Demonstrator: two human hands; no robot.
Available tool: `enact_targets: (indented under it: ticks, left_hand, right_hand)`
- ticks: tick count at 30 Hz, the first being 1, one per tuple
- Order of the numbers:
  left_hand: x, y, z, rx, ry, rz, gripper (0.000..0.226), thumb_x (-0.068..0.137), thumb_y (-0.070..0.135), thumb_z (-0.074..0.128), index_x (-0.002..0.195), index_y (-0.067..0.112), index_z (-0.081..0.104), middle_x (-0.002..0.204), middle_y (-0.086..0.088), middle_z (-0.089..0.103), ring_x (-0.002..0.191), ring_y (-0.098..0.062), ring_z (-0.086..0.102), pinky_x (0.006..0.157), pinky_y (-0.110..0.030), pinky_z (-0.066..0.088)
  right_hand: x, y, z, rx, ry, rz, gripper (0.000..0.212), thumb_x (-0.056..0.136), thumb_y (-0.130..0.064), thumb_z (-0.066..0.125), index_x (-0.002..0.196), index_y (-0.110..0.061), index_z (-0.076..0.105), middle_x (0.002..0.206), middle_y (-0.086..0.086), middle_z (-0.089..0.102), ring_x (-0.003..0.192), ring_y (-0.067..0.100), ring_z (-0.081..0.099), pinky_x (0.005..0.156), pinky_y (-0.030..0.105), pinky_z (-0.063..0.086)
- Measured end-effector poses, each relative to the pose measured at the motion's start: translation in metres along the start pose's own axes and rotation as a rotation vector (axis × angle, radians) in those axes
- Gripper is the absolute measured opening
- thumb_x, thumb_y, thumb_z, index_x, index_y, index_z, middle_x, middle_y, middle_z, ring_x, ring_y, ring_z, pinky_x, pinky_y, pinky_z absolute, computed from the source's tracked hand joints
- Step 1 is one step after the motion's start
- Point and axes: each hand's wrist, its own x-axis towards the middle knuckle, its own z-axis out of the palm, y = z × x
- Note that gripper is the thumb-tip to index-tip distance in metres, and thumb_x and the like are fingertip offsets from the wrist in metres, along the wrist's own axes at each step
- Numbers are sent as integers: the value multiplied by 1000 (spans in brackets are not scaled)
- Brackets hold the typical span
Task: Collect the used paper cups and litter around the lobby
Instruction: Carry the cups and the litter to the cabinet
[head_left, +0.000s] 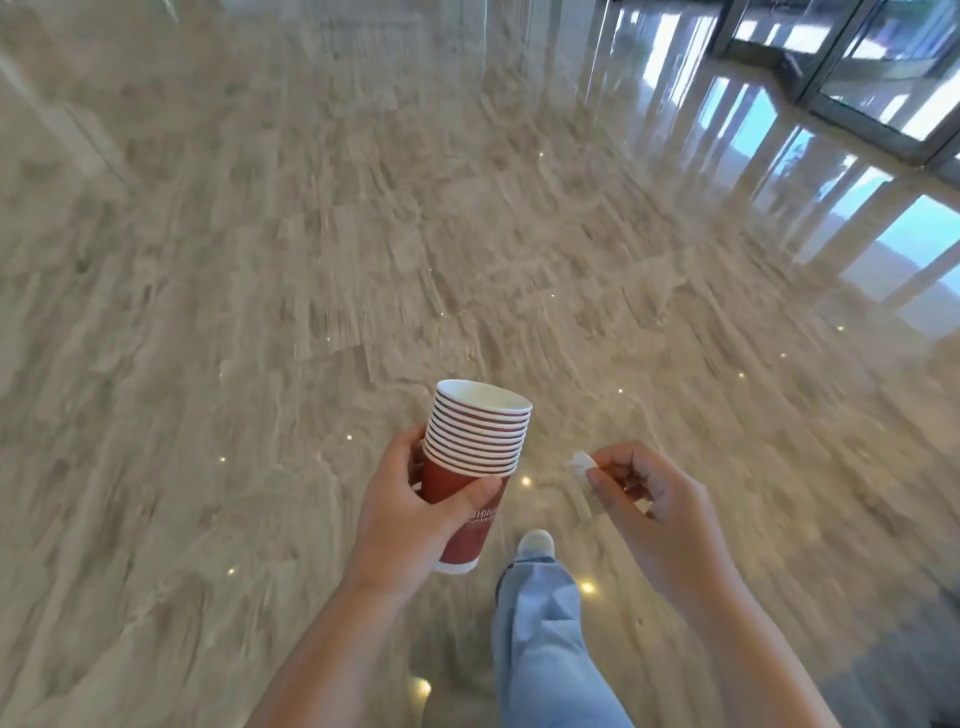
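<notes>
Lit brightly by daylight through glass doors (883, 88) at upper right. Throws pale glare bands and pinpoint reflections across the polished floor (260, 312). Smears that floor with motion blur; renders cup stack (475, 431), left hand (410, 514) and right hand (654, 514) fairly sharp. Bends lines near the edges.

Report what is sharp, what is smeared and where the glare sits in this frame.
Head view: the marble floor is streaked with motion blur; the stack of red paper cups in the left hand and the white scrap pinched by the right hand are fairly sharp; daylight by the glass doors glares off the floor at upper right.
</notes>
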Motion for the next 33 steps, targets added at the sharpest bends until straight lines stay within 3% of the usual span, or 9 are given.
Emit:
enact_targets:
  ticks: [4,10,17,21,26,30,33]
  left_hand:
    - [96,26,40,12,-4,38,68,41,56,78,102,40,55,95,17,68,89,-2,64,75,-27,52]
    - [228,88,93,1,1,106,58,43,54,79,96,49,56,96,17,69,89,-3,65,72,-25,51]
    - [345,108,128,-29,48,77,71,39,56,79,104,37,57,97,10,70,89,-6,66,72,-26,51]
    - [422,113,135,-1,38,64,71,37,56,78,102,39,56,99,8,69,91,-7,65,73,-26,50]
    - [548,131,123,2,53,96,66,35,56,78,96,46,55,97,11,68,88,-5,65,71,-24,49]
    - [649,159,102,7,67,138,62,34,53,78,92,49,55,91,20,67,82,0,64,64,-18,49]
    - [720,184,86,38,59,179,59,35,52,79,88,58,53,93,25,65,80,2,64,59,-12,49]
  right_hand:
    - [107,17,-14,14,3,-33,26,80,-8,65,71,-31,58,62,-9,58,60,3,49,59,9,38]
    - [261,19,-56,9,36,-97,27,80,-11,65,70,-34,57,64,-7,61,61,6,50,58,9,38]
    - [384,42,-68,97,41,-17,16,81,-18,64,72,-31,61,67,-13,62,62,3,52,61,8,39]
    - [458,53,-56,92,35,10,19,82,-15,64,72,-31,62,69,-16,62,62,2,52,61,7,39]
    - [585,47,-20,92,46,-3,10,82,-21,62,76,-29,63,68,-9,63,66,9,55,64,20,42]
    - [697,14,17,66,3,-90,16,82,-21,63,73,-34,60,66,-17,61,61,1,52,60,12,38]
    - [773,-11,40,21,6,-159,11,83,-29,63,78,-38,59,72,-20,62,65,2,54,60,16,40]
